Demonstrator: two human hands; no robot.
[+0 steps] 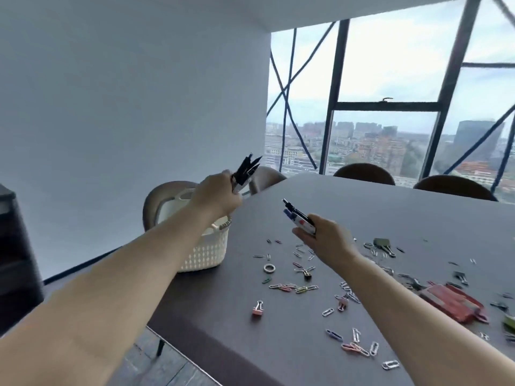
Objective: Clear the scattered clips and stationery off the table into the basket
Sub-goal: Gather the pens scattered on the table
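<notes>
The grey table point(362, 207) carries the litter; the white lattice basket point(206, 253) stands at its left edge, light, stiff plastic, best lifted by its handle; the left hand point(216, 195) is closed round a bundle of black pens point(246, 169) above it, and the right hand point(327, 243) grips a few markers point(298, 217) over the table; these are rigid and smooth, likely to slip unless clasped mid-barrel; the red case point(452, 302) looks soft; the paper clips point(292, 288) are featherlight, better swept together than pinched singly.
</notes>
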